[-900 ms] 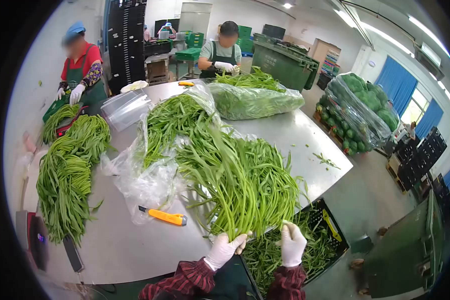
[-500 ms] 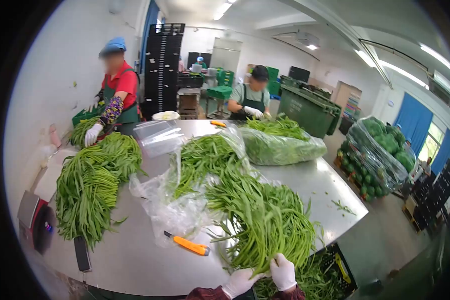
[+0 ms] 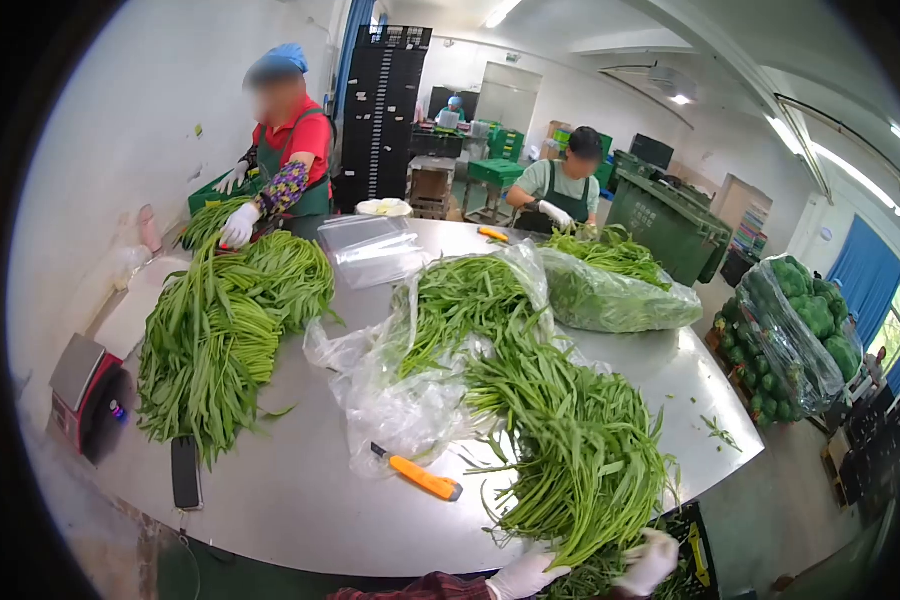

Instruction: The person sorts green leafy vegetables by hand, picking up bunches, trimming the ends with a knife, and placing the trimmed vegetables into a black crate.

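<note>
A big heap of long-stemmed leafy greens, like water spinach [image 3: 580, 440], lies at the near right of the steel table, stems toward me. At the table's front edge my left hand [image 3: 525, 576], in a white glove, is closed around stem ends at the bottom of the heap. My right hand [image 3: 652, 564], gloved too, is apart from the left, over a black crate [image 3: 702, 548] of loose greens below the edge. Its fingers are blurred and partly turned away. An orange box cutter [image 3: 425, 478] rests left of the heap, beside a crumpled clear plastic bag [image 3: 390, 400].
Across the table, a co-worker in red [image 3: 310, 150] handles another pile of greens [image 3: 235, 330]. A second co-worker [image 3: 562, 185] stands behind a bagged bundle [image 3: 620, 295]. A phone [image 3: 185, 473], a scale [image 3: 85, 385] and clear plastic trays [image 3: 370, 250] are on the left side.
My right hand has parted from the left and moved right, over the crate. The left stays at the stem ends. The whole view has shifted, and the red-clad co-worker now lifts some greens.
</note>
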Tool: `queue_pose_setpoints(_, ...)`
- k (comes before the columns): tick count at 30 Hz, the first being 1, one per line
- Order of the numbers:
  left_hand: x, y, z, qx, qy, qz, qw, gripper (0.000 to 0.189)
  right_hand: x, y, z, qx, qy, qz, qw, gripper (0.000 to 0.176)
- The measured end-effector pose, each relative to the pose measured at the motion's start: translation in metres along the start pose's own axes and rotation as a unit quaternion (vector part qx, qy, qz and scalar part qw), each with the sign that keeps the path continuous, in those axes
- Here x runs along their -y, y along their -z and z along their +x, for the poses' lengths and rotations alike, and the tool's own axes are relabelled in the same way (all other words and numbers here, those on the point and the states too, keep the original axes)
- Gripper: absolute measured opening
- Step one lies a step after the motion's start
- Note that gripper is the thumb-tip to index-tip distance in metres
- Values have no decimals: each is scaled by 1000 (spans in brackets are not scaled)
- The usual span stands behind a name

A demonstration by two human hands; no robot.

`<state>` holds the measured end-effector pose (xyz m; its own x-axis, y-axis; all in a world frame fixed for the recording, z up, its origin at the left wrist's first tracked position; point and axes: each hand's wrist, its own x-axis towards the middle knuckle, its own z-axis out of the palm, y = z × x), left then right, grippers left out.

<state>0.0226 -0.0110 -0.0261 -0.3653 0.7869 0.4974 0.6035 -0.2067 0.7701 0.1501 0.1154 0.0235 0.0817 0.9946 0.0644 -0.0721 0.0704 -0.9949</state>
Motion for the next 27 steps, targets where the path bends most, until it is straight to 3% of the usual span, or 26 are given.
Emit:
queue_pose_setpoints(2, 15, -5, -7, -29, 24, -75, 996, 33, 11, 30, 26, 32, 20, -45, 998, 26)
queue_pose_setpoints(3, 21, 7, -8, 203, 246, -123, 940, 29, 13, 35, 29, 12, 9, -81, 997, 28)
queue_pose_setpoints(4, 20, 9, -7, 203, 247, -126, 939, 29, 13, 38, 29, -10, 0, -117, 993, 31)
queue_pose_setpoints(6, 9, 17, 4, 124, 262, -344, 893, 25, 4, 41, 17, -38, -19, -170, 985, 40)
queue_pose_setpoints(8, -6, 23, 11, 88, 261, -409, 870, 21, -17, 32, -8, -6, -24, -87, 996, 50)
queue_pose_setpoints(11, -9, 19, 11, 7, 209, -520, 828, 26, -65, 15, -41, 78, -186, 65, 977, 64)
queue_pose_setpoints(14, -6, 4, 1, -20, 228, -575, 786, 28, -67, -21, -79, 160, -266, 301, 902, 71)
queue_pose_setpoints(15, -20, 3, 5, -69, 228, -546, 803, 31, -56, -31, -87, 85, -352, 308, 880, 72)
queue_pose_setpoints(16, -16, -3, -3, -63, 229, -545, 804, 31, -121, 1, -69, 261, -377, 414, 787, 68)
queue_pose_setpoints(18, -2, -20, -22, -9, 315, -518, 795, 18, -99, -18, -82, 123, -374, 339, 855, 63)
queue_pose_setpoints(19, -12, -14, -15, 2, 314, -565, 763, 20, -88, -23, -84, 122, -372, 342, 854, 63)
queue_pose_setpoints(23, -2, -16, -19, 47, 348, -565, 747, 18, -76, -25, -89, 105, -366, 311, 871, 52)
queue_pose_setpoints(25, -3, -16, -15, 45, 345, -633, 692, 35, -71, -26, -93, 109, -351, 321, 873, 48)
queue_pose_setpoints(27, 7, -17, -15, 40, 305, -615, 726, 35, -58, -30, -94, 124, -177, 53, 975, 38)
